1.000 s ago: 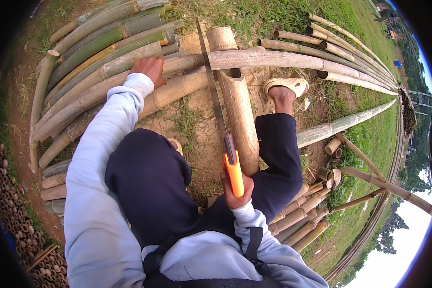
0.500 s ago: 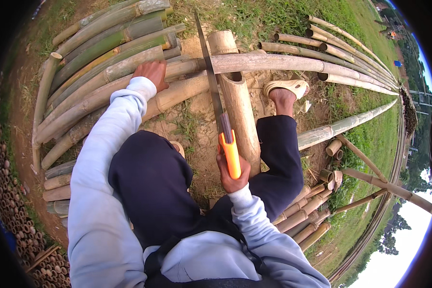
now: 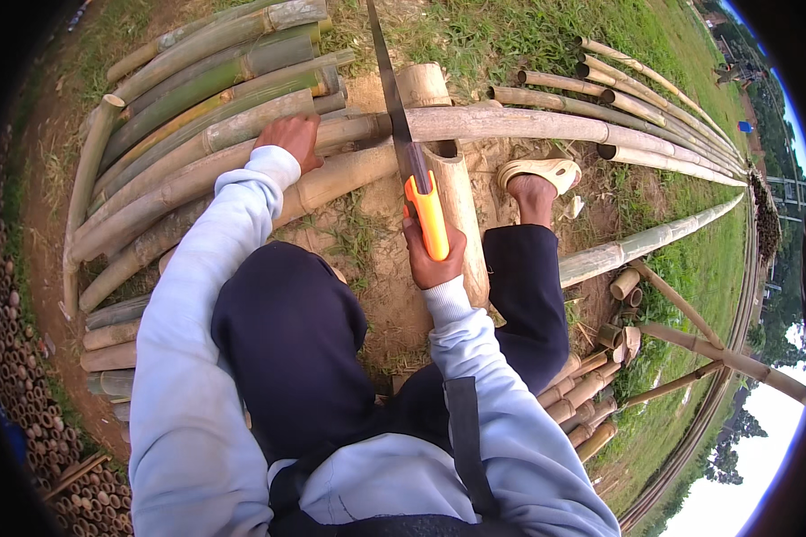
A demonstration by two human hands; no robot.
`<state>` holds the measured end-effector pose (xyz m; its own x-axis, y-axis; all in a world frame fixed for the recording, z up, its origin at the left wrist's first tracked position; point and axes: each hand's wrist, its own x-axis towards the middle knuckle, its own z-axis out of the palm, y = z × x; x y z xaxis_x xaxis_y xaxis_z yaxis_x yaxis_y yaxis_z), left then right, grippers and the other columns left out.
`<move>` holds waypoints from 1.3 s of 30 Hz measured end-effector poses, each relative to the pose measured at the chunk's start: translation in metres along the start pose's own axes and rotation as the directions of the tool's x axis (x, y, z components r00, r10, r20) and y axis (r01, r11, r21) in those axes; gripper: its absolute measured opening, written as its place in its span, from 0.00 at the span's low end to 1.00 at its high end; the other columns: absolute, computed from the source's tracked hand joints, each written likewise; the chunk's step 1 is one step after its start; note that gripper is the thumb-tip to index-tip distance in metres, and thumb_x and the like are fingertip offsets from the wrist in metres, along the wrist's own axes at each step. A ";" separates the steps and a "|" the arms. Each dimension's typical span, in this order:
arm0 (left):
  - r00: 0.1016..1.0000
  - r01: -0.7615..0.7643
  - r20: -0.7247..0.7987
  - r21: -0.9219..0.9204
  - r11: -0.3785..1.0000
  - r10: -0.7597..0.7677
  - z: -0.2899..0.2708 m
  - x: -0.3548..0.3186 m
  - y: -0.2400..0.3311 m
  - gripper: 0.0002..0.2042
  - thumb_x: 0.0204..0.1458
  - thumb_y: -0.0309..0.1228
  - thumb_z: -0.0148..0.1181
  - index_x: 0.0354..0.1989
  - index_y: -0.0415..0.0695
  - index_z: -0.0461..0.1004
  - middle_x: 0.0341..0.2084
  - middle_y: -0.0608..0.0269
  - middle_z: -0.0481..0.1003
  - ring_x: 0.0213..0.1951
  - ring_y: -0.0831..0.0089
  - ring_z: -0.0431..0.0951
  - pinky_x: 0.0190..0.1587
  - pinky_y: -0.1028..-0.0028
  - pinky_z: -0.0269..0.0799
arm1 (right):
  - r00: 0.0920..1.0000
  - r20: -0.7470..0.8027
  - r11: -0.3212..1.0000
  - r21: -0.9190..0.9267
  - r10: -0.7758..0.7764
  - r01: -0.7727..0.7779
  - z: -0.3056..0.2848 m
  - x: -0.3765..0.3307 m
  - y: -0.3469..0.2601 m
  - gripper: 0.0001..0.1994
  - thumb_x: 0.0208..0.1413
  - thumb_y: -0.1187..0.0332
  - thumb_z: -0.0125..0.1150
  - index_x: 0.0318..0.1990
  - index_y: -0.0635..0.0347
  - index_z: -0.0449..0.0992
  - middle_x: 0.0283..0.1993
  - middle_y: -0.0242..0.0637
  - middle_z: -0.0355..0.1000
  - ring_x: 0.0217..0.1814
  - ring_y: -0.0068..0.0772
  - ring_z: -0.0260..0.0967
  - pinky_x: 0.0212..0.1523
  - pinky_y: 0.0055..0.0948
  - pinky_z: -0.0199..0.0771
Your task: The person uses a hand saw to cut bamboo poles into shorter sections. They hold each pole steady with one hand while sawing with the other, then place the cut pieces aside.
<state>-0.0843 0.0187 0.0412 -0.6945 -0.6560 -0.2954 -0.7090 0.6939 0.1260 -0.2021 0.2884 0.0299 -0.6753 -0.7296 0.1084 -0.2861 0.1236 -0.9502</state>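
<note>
A long bamboo pole lies across a thick bamboo support log, a handsaw set on it. The right hand, clenched on the orange handle, has pushed the blade forward since a second ago, deepening the stroke, while the left hand presses flat on the pole, fingers closed around nothing.

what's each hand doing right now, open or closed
Left hand: open, pressed flat on a bamboo pole.
Right hand: closed around the orange handle of the saw.
</note>
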 end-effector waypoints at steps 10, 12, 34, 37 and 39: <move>0.859 -0.148 -0.498 -0.022 0.989 0.118 0.048 -0.032 -0.013 0.35 0.60 0.53 0.60 0.69 0.44 0.64 0.65 0.51 0.66 0.69 0.53 0.63 0.72 0.53 0.53 | 1.000 0.012 1.000 0.000 0.010 -0.010 0.004 0.005 -0.003 0.10 0.61 0.71 0.68 0.31 0.69 0.77 0.22 0.43 0.73 0.22 0.31 0.69 0.27 0.34 0.69; 0.896 -0.074 -0.444 -0.090 0.993 0.026 0.032 -0.024 -0.022 0.28 0.63 0.51 0.57 0.64 0.43 0.70 0.62 0.53 0.70 0.66 0.54 0.66 0.70 0.54 0.56 | 1.000 0.022 0.999 -0.037 0.002 -0.002 0.002 0.005 0.001 0.10 0.60 0.71 0.68 0.31 0.69 0.77 0.22 0.43 0.73 0.22 0.30 0.70 0.28 0.34 0.70; 0.908 0.139 -0.397 -0.010 0.990 -0.132 0.047 -0.001 -0.013 0.27 0.69 0.55 0.43 0.40 0.43 0.81 0.37 0.50 0.83 0.43 0.49 0.82 0.54 0.54 0.75 | 0.980 0.030 0.973 -0.125 0.197 -0.192 -0.073 -0.145 -0.045 0.12 0.59 0.77 0.66 0.50 0.69 0.82 0.31 0.41 0.80 0.31 0.24 0.77 0.37 0.27 0.76; 0.914 0.131 -0.389 0.006 0.991 -0.119 0.044 0.006 -0.012 0.27 0.69 0.55 0.42 0.40 0.43 0.81 0.36 0.49 0.83 0.43 0.48 0.82 0.54 0.54 0.74 | 0.986 0.043 0.987 -0.009 0.163 -0.162 -0.025 -0.028 -0.031 0.06 0.63 0.74 0.67 0.35 0.69 0.79 0.23 0.25 0.70 0.25 0.16 0.65 0.26 0.23 0.65; 0.916 0.111 -0.389 0.001 0.994 -0.102 0.041 0.007 -0.008 0.28 0.70 0.55 0.42 0.40 0.43 0.81 0.36 0.48 0.83 0.43 0.48 0.82 0.54 0.54 0.74 | 0.997 0.034 0.996 -0.060 0.068 -0.065 -0.010 0.004 -0.018 0.06 0.63 0.73 0.67 0.37 0.69 0.80 0.24 0.27 0.72 0.27 0.17 0.65 0.29 0.24 0.67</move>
<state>-0.0789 0.0209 -0.0012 -0.6111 -0.7870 0.0848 -0.7817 0.6168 0.0917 -0.2062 0.2904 0.0504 -0.6696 -0.7419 0.0340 -0.2818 0.2115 -0.9359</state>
